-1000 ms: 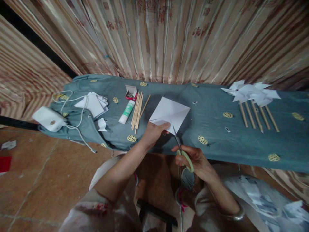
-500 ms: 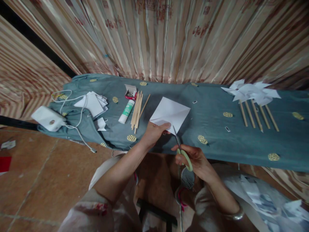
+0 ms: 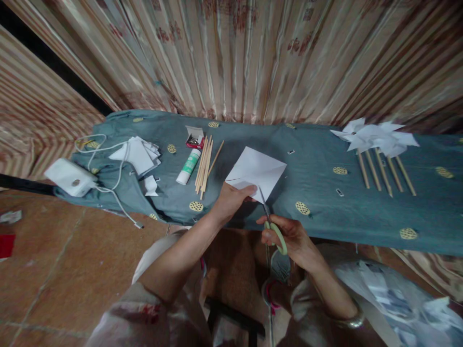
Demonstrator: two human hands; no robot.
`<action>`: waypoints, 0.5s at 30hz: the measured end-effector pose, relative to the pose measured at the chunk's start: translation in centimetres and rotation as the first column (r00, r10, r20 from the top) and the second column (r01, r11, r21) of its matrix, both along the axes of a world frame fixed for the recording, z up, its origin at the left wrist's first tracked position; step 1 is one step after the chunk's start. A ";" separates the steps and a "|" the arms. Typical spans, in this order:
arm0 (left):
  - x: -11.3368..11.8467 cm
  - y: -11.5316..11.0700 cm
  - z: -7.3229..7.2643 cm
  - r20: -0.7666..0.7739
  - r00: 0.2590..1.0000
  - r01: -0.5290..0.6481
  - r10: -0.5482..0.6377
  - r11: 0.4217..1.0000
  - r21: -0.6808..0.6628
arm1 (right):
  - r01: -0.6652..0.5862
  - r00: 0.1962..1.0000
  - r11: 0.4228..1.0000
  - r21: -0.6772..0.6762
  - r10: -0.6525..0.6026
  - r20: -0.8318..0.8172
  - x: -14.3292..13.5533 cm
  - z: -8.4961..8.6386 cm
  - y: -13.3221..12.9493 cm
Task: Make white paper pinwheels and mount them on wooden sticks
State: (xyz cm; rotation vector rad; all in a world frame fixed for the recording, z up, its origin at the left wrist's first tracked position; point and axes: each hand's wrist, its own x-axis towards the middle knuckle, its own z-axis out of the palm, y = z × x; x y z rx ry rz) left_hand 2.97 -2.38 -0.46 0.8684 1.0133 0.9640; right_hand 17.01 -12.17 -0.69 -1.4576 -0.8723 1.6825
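A square sheet of white paper [image 3: 258, 166] is held over the cloth-covered table, one corner toward me. My left hand [image 3: 233, 196] pinches its near left side, thumb on top and fingers underneath. A slit shows in the paper just beyond that thumb. In my right hand [image 3: 285, 236] are scissors [image 3: 266, 210] with pale green handles, fingers through the loops. Their blades reach the paper's near corner, pointing toward its middle.
Left of the paper lie wooden sticks [image 3: 205, 164], a glue stick [image 3: 188, 166], an open box of small metal pins [image 3: 195, 138], stacked white paper [image 3: 137, 156] and a white power adapter with cables [image 3: 70, 177]. Paper pinwheels [image 3: 379, 137] on sticks lie at right.
Both hands, the paper and the scissors stay nearly in place. The whole view has shifted very slightly; the blades remain at the paper's near corner.
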 end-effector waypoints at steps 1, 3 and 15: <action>0.0 0.0 0.0 -0.007 1.000 -0.003 0.003 1.000 0.000 | 0.001 1.000 1.000 0.005 -0.001 0.004 0.0 -0.1 0.0; 0.1 -0.1 0.0 -0.019 1.000 -0.004 0.004 1.000 -0.004 | 0.000 1.000 1.000 0.009 0.000 0.011 0.1 -0.2 0.0; 0.1 -0.3 -0.2 -0.033 0.999 0.014 -0.013 1.000 0.002 | 0.042 0.999 0.999 -0.012 -0.042 -0.004 0.1 -0.2 0.0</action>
